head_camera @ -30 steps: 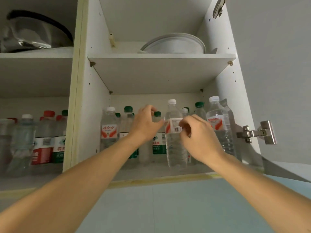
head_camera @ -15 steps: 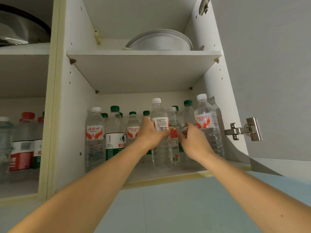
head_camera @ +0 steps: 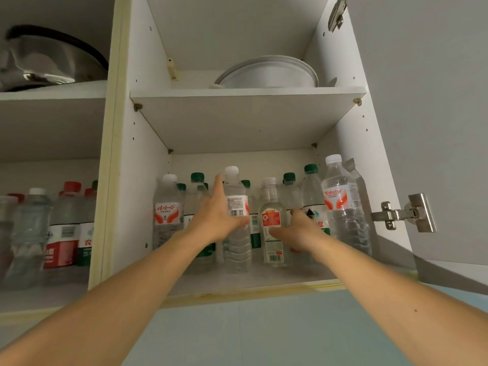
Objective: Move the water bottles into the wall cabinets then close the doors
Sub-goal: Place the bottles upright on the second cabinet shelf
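The white-capped bottle at the right (head_camera: 340,204) is showing the red brand word "Wahaha" on its label, and the white-capped bottle at the left of the same shelf (head_camera: 167,215) is carrying three red Chinese characters, 娃哈哈. A green-capped bottle (head_camera: 313,207) behind the right hand (head_camera: 298,232) is showing what is probably the green character 泉. Barcodes are showing on two middle bottles, their digits too small to read.

The left hand (head_camera: 215,216) has shifted from the green-capped bottles to grip the clear white-capped plastic bottle (head_camera: 237,220), while the right hand (head_camera: 299,229), at its 3 o'clock, has moved deeper among the bottles.
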The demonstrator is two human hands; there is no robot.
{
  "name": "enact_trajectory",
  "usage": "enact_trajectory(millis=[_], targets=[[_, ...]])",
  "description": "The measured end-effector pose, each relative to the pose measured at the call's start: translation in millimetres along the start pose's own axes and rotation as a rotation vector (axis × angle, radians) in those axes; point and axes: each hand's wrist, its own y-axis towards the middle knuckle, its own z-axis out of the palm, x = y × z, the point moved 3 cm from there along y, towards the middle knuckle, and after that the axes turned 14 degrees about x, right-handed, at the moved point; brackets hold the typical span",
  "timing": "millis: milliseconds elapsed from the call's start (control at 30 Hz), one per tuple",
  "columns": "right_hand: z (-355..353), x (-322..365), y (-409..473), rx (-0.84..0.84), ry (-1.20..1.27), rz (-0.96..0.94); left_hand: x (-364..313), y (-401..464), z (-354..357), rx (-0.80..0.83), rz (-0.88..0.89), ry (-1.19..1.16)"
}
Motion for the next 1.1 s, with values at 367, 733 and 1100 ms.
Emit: enact_trajectory(millis=[367,733,1100], targets=[[4.2,8.3,17.8,0.224,0.025,0.02,-8.3,23.5,-32.8,0.205,-0.105,0.602],[5.0,-4.1,25.4,0.29,0.109,-0.097,4.6,47.2,-42.0,0.228,-0.054,0.77],[19.0,3.6,27.4,0.344,0.118,-0.144,34.8,53.1,-46.5,0.207,-0.016,0.875]])
